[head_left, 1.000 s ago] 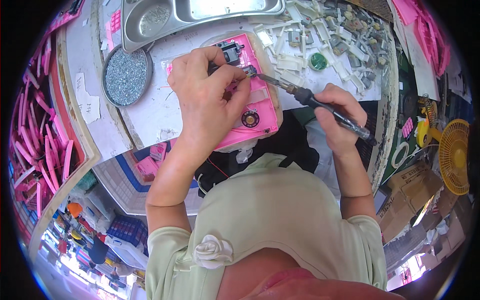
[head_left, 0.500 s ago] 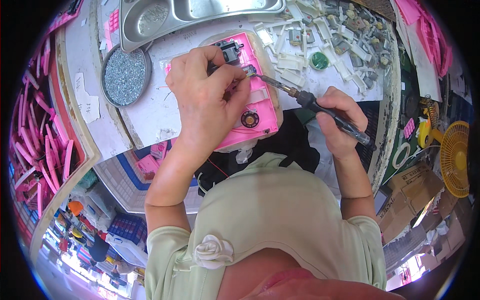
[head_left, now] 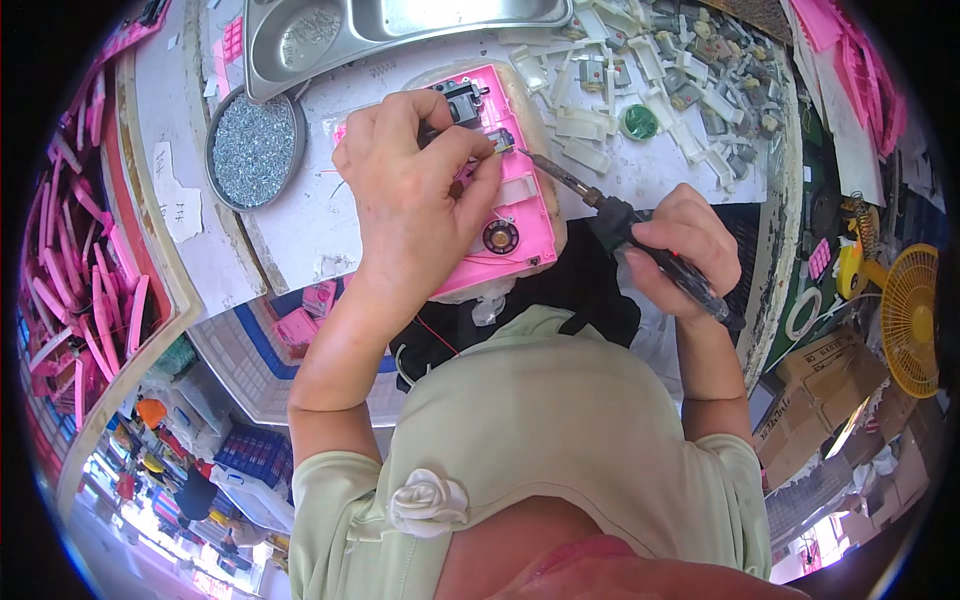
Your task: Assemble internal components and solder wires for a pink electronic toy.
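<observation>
In my right hand (head_left: pixel 688 250) is a soldering iron (head_left: pixel 620 218), gripped by its dark handle. Its tip points left and stops just right of a small metal part (head_left: pixel 502 138), with a slight gap showing. My left hand (head_left: pixel 415 185) reaches over a pink plastic housing (head_left: pixel 530 225), thumb and fingers pinched close beside that part; what they hold is hidden. A dark grey mechanism block (head_left: pixel 460 102) sits in the housing's far end. Nearer to me, a round black speaker (head_left: pixel 500 237) is set into it. Thin red wires run along the near end.
A round dish of small metal screws (head_left: pixel 255 150) stands left, below a metal tray (head_left: pixel 400 25). White plastic brackets and small motors (head_left: pixel 690 95) lie heaped at right, beside a green disc (head_left: pixel 640 122). Pink parts (head_left: pixel 95 300) fill the far left; a yellow fan (head_left: pixel 910 320) is at right.
The soldering iron's tip has drawn back to the right, off the small metal part. My right hand has shifted slightly with it; my left hand stays almost in place.
</observation>
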The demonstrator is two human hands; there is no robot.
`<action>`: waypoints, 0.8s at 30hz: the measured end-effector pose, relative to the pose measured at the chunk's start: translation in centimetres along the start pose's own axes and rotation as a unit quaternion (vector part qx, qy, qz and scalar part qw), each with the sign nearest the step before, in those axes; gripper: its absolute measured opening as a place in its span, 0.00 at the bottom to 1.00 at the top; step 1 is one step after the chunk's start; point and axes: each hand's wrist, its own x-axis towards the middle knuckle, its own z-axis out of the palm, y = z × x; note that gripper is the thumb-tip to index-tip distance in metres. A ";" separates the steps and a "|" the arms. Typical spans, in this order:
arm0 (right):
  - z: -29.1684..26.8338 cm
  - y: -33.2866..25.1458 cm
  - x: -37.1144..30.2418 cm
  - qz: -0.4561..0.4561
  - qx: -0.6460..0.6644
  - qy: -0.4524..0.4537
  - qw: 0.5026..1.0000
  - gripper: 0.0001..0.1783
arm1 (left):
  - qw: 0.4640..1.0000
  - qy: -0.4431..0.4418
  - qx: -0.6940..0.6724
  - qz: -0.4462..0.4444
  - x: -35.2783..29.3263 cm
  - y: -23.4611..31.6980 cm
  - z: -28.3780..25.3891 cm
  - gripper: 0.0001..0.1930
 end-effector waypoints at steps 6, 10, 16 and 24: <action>0.2 0.1 0.2 -0.004 0.001 0.010 1.000 0.19 | 1.000 0.002 0.008 0.001 0.0 0.1 0.0 0.06; -0.2 0.3 0.3 -0.004 0.011 0.022 1.000 0.18 | 1.000 0.005 0.008 0.001 -0.1 0.1 0.0 0.06; -0.7 0.2 0.5 0.000 0.015 0.032 0.999 0.18 | 1.000 0.004 0.010 0.002 -0.1 0.1 -0.1 0.07; -0.9 0.6 1.2 -0.006 0.019 0.028 0.999 0.18 | 1.000 0.017 0.000 0.007 0.0 -0.2 -0.1 0.06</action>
